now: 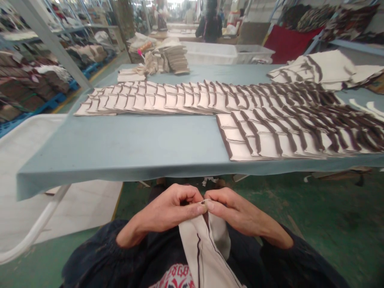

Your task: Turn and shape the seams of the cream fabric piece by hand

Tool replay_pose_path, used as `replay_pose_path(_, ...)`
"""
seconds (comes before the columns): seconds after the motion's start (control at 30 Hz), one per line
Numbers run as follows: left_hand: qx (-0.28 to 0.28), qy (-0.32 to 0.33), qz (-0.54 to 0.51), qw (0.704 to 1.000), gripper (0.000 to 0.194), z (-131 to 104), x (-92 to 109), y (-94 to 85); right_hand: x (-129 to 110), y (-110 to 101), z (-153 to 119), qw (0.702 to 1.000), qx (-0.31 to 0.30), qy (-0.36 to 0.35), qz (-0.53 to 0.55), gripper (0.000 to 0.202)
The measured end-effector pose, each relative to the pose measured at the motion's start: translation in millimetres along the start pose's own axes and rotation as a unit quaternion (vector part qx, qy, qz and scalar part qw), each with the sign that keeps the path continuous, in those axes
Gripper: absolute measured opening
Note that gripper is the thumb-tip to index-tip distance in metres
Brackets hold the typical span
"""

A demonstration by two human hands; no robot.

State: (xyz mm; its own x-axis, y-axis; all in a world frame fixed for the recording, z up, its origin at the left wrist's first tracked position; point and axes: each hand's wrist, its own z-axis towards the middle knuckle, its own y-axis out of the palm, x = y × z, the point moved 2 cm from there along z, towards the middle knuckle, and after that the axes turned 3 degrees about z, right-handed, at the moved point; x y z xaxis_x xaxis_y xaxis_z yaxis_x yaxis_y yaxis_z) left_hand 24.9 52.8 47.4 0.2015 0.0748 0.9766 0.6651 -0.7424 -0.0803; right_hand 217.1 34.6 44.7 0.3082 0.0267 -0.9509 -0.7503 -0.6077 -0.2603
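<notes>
My left hand (177, 206) and my right hand (232, 208) meet in front of my body, below the table's front edge. Each pinches the upper edge of a cream fabric piece (195, 244) with dark trim lines, thumbs close together on top. From my fingers the cloth hangs down over my lap and out of the bottom of the view. On the table, the nearest things are overlapping cream fabric pieces (270, 142) with dark brown edges, laid in a row. A longer row of similar pieces (144, 100) lies behind it.
A blue-green cloth covers the table (135, 148). Folded cream stacks (177, 58) stand at its back left, and a loose cream pile (327, 68) lies back right. White bins (207, 52) are beyond. A white-railed cart (30, 224) is at the left. Someone in dark clothes (210, 24) is far off.
</notes>
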Motion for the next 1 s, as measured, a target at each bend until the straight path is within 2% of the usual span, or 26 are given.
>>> replay_pose_path(0.13,-0.007,-0.025,-0.037,0.999,0.042,1,-6,-2.1,-2,-1,1,1.0,-0.008,0.0,-0.014,0.036)
replay_pose_path(0.33,0.004,-0.02,-0.033,0.999,0.039,-1,-11,-3.4,1,1,2,0.999,-0.008,0.024,-0.025,0.025)
replay_pose_path(0.57,0.05,-0.021,0.0,0.999,0.041,-3,-11,-1.3,8,7,5,0.998,0.029,0.044,0.031,0.032)
replay_pose_path(0.87,0.058,-0.055,0.023,0.997,0.04,-6,-12,7.7,12,12,3,0.997,0.021,0.055,0.041,0.031)
replay_pose_path(1.0,0.069,-0.042,0.039,0.996,0.044,-4,-14,11.9,13,14,2,0.997,0.018,0.051,0.047,0.031)
